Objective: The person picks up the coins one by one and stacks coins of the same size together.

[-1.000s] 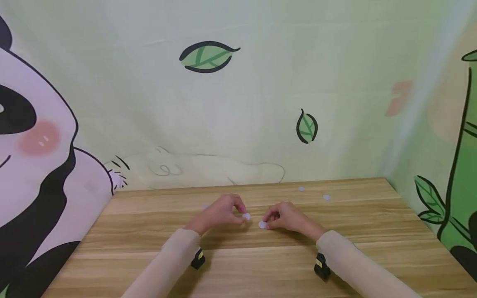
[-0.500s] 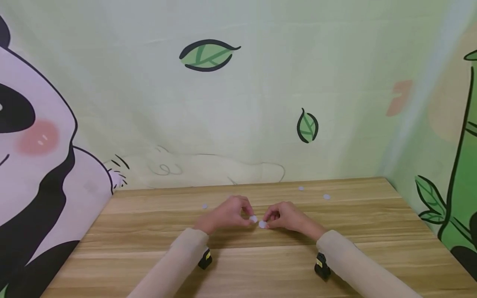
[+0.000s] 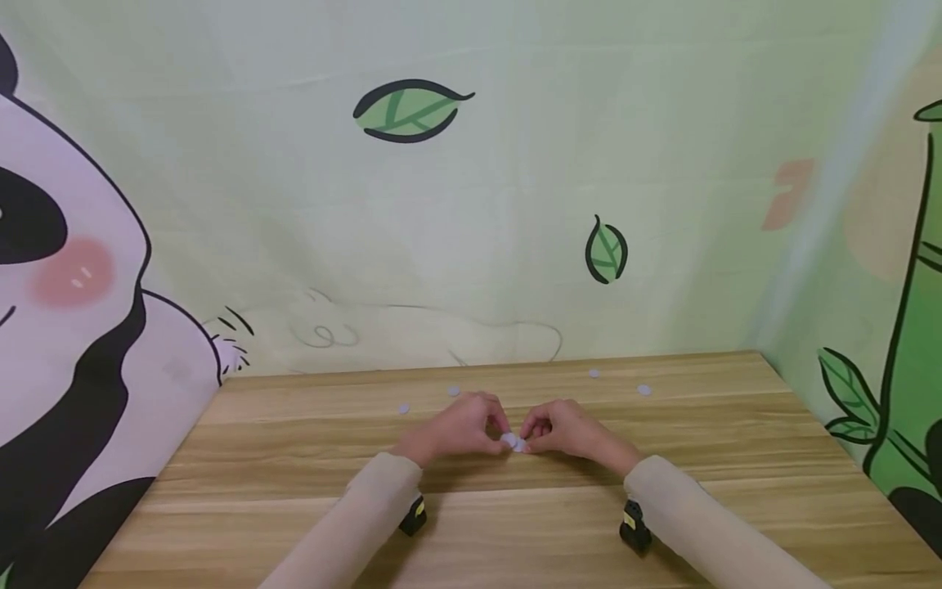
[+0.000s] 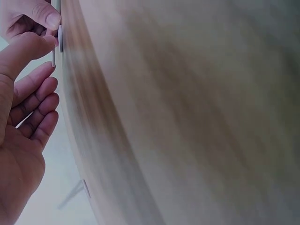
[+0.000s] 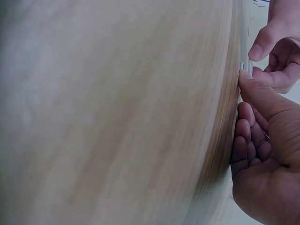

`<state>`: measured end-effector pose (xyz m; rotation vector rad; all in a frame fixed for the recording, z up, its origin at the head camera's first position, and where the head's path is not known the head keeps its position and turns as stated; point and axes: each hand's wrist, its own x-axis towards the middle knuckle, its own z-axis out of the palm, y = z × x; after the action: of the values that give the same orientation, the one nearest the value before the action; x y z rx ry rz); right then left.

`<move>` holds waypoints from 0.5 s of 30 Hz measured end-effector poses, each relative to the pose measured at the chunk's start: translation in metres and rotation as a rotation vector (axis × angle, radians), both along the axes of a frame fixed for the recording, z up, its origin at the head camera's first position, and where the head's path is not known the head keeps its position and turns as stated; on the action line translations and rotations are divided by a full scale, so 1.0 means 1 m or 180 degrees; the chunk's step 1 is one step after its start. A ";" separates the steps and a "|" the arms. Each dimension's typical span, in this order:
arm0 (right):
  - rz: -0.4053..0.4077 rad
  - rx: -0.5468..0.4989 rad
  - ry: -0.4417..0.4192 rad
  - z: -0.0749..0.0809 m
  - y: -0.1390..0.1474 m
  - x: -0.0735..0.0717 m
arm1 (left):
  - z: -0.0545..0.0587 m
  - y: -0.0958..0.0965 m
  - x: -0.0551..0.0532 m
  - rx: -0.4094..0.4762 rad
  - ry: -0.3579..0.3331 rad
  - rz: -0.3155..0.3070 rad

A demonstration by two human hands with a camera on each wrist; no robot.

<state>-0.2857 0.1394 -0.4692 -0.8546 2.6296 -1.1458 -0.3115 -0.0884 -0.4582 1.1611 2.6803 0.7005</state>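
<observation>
Between thumb and forefinger, my left hand [image 3: 465, 425] pinches a small round white disc [image 3: 509, 440]. My right hand [image 3: 567, 429], fingers curled, holds a second white disc [image 3: 521, 447] low at the tabletop. In the head view the two discs overlap in the narrow gap between the hands. The left wrist view has the pinched disc [image 4: 53, 56] edge-on, standing upright beside the other disc [image 4: 60, 38]. From the right wrist, the right thumb [image 5: 248, 82] presses at its disc's edge [image 5: 242, 66], with the left hand's fingertips just beyond.
Several more white discs lie flat on the wooden table [image 3: 294, 458]: two at the back left, one disc [image 3: 404, 408] and another [image 3: 454, 391], and two at the back right, one disc [image 3: 594, 373] and another [image 3: 644, 390]. A printed cloth [image 3: 471, 204] hangs behind the table.
My left hand has moved right and slightly toward me, bringing its disc against the other. A disc behind the left hand has come into view. The right hand has stayed put.
</observation>
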 end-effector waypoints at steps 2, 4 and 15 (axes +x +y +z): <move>-0.0002 0.0006 0.0009 0.000 0.000 0.000 | 0.001 0.002 0.000 -0.0018 0.0019 -0.0012; -0.0011 0.0008 -0.0001 -0.001 0.000 -0.001 | 0.001 0.003 0.001 -0.0039 0.0028 -0.0019; -0.0046 0.0032 0.0011 -0.002 0.000 0.000 | 0.000 0.010 0.000 -0.0133 -0.0024 -0.0030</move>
<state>-0.2860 0.1394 -0.4709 -0.8380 2.6464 -1.1345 -0.3120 -0.0779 -0.4585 1.1579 2.6681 0.6431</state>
